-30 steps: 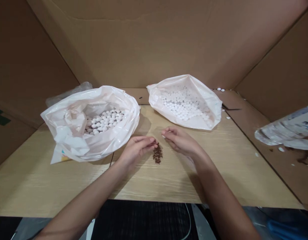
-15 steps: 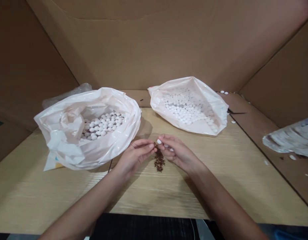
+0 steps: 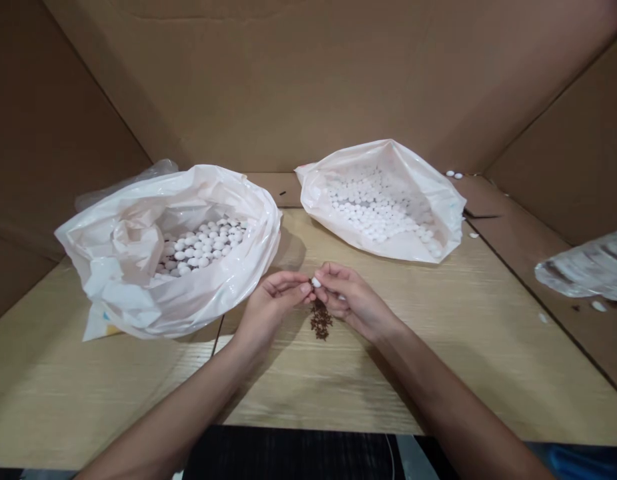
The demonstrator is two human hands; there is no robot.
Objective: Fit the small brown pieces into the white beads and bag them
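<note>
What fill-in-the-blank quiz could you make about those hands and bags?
The left hand and the right hand together pinch one small ____ piece.
Under it, a little pile of ____ crumbs lies on the table.
The big bag sits to the person's ____, the flatter bag to the right.
Missing words: white; brown; left.

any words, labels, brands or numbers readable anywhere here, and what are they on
No text is readable.
Left plastic bag: coloured print at its lower corner, too small to read.
Packet at the right edge: dark marks, too blurred.
White piece in the fingers: no mark visible.
Cardboard walls: none.
</note>
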